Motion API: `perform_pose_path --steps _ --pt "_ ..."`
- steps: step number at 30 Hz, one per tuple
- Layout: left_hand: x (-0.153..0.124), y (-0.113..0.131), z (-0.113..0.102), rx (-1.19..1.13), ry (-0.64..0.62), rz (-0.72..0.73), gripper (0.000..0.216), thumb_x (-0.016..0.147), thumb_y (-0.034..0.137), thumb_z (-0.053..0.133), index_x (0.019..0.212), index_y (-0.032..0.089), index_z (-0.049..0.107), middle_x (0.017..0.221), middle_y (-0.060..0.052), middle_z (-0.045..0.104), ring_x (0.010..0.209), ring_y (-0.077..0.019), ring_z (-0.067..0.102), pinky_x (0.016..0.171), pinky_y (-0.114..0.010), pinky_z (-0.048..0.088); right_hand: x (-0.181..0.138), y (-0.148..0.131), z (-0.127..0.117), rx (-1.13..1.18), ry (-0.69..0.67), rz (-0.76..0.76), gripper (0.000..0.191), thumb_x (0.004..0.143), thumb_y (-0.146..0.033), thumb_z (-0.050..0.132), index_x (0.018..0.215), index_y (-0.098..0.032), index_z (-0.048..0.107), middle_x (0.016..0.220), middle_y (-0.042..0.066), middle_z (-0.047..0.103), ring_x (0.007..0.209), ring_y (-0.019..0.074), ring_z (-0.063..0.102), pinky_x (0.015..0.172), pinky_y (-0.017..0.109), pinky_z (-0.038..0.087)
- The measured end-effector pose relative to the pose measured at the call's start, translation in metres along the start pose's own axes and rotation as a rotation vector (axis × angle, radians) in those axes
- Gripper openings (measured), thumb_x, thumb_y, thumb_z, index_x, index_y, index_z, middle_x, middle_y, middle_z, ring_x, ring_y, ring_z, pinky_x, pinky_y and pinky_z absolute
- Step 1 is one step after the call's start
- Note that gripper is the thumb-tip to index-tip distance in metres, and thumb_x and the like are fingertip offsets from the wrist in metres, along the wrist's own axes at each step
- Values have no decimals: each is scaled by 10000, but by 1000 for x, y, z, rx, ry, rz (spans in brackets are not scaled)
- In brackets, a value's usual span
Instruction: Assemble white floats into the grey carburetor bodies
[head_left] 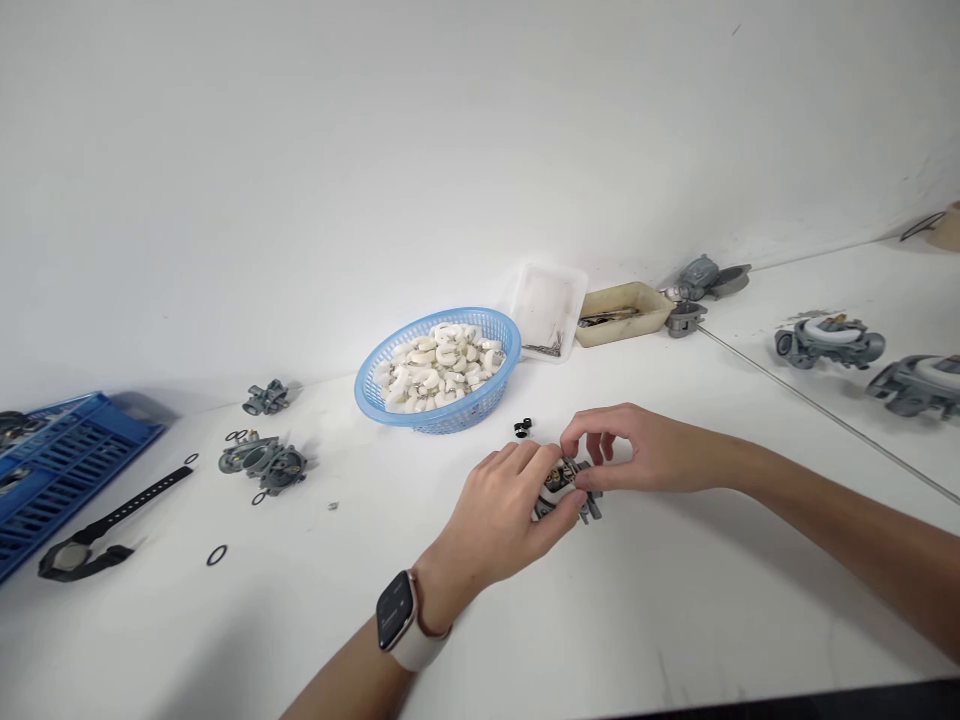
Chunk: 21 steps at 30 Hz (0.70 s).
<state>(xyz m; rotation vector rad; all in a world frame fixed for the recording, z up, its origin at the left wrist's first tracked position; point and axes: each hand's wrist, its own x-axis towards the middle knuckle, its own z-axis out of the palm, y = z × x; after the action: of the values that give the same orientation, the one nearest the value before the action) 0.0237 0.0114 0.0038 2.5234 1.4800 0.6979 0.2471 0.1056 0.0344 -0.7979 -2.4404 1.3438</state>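
On the white table in front of me is a grey metal carburetor [592, 505] with a white float and brass parts showing on its upper side. My left hand [506, 505] wraps over its left end, thumb along the near side and fingers across the far side. From the right, my right hand [637, 450] has thumb and index finger bent onto the carburetor's top and right part. Whether a small piece sits between those fingertips is hidden. Just beyond the hands lie small black parts [523, 428].
Behind stands a blue basket [364, 390] of white floats, beside a clear tray [551, 310] and a yellowish tray [637, 325] of metal pieces. More carburetors [274, 465] lie left and right [829, 342]. A black watch [71, 555], rubber rings [217, 555] and a blue crate [67, 470] are left.
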Motion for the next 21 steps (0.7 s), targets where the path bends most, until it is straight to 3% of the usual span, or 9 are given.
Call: perform_pose_path --steps 21 --pt "0 1 -3 12 -5 3 217 1070 372 550 1226 226 593 998 -53 708 881 -246 676 788 -411 556 -1 0 2 -17 -28 6 278 960 -516 666 1082 -266 675 1080 38 737 900 220 627 838 392 496"
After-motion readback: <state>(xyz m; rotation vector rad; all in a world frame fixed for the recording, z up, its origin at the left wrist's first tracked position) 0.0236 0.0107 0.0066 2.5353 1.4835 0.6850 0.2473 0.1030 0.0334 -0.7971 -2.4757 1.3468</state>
